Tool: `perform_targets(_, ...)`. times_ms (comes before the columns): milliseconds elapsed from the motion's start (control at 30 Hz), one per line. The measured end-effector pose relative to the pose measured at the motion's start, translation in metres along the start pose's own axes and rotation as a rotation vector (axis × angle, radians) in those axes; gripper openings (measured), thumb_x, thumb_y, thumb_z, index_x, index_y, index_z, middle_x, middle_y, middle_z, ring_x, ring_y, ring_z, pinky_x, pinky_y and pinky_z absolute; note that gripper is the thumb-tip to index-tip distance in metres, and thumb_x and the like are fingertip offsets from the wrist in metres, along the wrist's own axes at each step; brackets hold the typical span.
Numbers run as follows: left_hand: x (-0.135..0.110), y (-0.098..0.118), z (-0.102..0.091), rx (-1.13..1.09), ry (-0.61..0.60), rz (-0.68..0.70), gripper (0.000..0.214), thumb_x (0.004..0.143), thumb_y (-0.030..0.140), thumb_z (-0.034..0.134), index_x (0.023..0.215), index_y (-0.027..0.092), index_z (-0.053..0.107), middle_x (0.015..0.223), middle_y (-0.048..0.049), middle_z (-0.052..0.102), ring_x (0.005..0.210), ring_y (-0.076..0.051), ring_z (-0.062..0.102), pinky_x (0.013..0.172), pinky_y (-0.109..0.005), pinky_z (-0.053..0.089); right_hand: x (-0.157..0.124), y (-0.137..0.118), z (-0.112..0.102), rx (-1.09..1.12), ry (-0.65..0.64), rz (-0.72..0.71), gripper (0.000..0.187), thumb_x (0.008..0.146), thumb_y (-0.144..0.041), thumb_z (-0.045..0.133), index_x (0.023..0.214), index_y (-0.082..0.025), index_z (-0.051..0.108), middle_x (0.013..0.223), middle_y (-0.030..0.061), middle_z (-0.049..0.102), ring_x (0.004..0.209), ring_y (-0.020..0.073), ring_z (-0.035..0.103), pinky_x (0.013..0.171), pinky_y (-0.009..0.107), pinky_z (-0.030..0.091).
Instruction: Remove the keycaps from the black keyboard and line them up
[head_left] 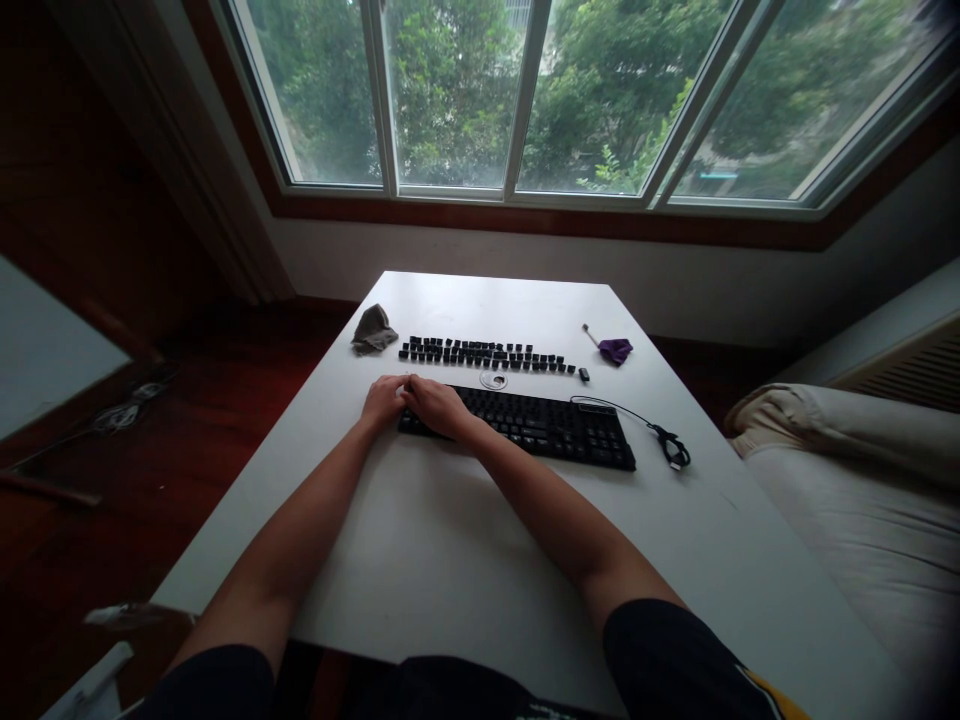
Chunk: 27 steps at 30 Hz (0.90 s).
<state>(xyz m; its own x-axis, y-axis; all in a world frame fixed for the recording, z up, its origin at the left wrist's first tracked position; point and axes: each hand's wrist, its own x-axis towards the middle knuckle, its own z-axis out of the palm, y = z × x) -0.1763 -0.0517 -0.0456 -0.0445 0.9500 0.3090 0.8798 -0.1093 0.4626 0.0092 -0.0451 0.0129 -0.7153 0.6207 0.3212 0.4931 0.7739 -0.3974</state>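
Note:
A black keyboard [555, 430] lies across the white table, its left end under my hands. At that end, my left hand [384, 402] is closed, with its fingertips drawn together over the keyboard's upper left corner. My right hand [436, 405] is closed beside it and covers part of the keys. The fingertips of both hands meet; whatever is between them is too small to make out. Behind the keyboard, loose black keycaps [487, 354] stand in rows. A small clear round piece [493, 381] with something dark in it lies between keycaps and keyboard.
A grey cloth [373, 330] sits at the far left of the table [450, 560]. To the far right are a purple cloth [616, 350] and a thin white-handled brush [591, 335]. The keyboard's bundled cable [673, 447] rests at right. A beige couch [840, 480] borders the table.

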Motion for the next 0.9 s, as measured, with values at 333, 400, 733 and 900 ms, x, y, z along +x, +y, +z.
perform_targets(333,0.0,-0.001,0.0,0.002,-0.006,-0.006,0.043,0.08,0.023,0.059,0.122,0.025,0.071,0.121,-0.0058,0.072,0.117,-0.027,0.058,0.105,-0.038,0.044,-0.006,0.007,0.006,0.019,0.029,0.029,0.021,0.101,-0.037,0.049,0.111,-0.02,0.055,0.104,0.0083,0.071,0.093,0.0216,0.067,0.078,0.028,0.044)
perform_targets(400,0.0,-0.001,0.0,-0.015,-0.008,0.001,0.042,0.082,0.025,0.059,0.122,0.026,0.071,0.122,-0.0048,0.071,0.118,-0.026,0.058,0.105,-0.038,0.044,-0.009,0.008,0.007,0.021,0.049,0.036,0.022,0.101,-0.038,0.047,0.111,-0.02,0.055,0.104,0.0081,0.071,0.09,0.0215,0.067,0.077,0.028,0.044)
perform_targets(733,0.0,0.003,-0.003,-0.039,-0.004,-0.008,0.036,0.089,0.032,0.054,0.12,0.028,0.072,0.119,-0.0035,0.072,0.116,-0.024,0.06,0.106,-0.037,0.043,-0.009,0.017,0.01,0.318,0.305,0.107,0.026,0.103,-0.042,0.037,0.109,-0.021,0.051,0.091,0.0043,0.069,0.081,0.0198,0.066,0.078,0.029,0.045)
perform_targets(900,-0.003,0.011,-0.008,-0.12,0.047,-0.016,0.032,0.091,0.033,0.052,0.113,0.026,0.074,0.117,-0.0039,0.073,0.114,-0.024,0.061,0.104,-0.036,0.044,-0.009,0.023,0.007,0.396,0.36,0.157,0.026,0.101,-0.041,0.036,0.109,-0.02,0.05,0.09,0.0049,0.067,0.082,0.0199,0.064,0.08,0.031,0.047)
